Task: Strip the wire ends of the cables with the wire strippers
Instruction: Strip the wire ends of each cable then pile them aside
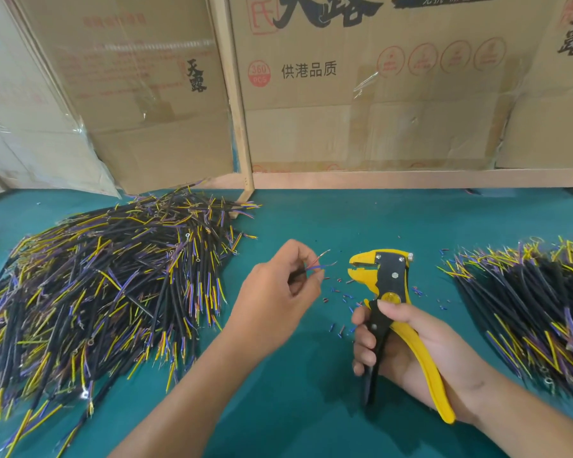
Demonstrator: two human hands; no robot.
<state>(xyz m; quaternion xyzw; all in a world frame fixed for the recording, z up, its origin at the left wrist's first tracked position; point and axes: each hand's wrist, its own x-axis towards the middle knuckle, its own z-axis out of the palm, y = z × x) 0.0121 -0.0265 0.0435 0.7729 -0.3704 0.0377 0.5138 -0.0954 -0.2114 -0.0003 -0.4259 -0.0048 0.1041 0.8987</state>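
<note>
Two bare hands work above the teal-green table mat (298, 219). Left hand (278, 292): thumb and fingertips pinch one short cable (315, 266), whose thin blue and red inner wires stick out rightward past the fingertips; the ends look bare and frayed, though detail is too fine to confirm. Right hand (411, 345): fingers curl round the two handles of one yellow-and-black wire stripper (391, 292), thumb resting on the black body just below the yellow pivot disc. The tool stands nearly upright, head pointing left toward the cable; its yellow jaws are parted slightly. Cable tip and jaws are near but apart.

On the mat between and below the hands lies a scatter of small blue and red insulation offcuts (339, 297), too many and too small to count.

Two piles of black-jacketed cables with yellow and purple inner wires: one large pile (106, 292) on the left, one smaller pile (536, 309) at the right edge. Individual cables uncountable.

Behind the mat stand printed brown cardboard boxes (361, 94), three panels visible, and one light wooden frame (239, 127).
</note>
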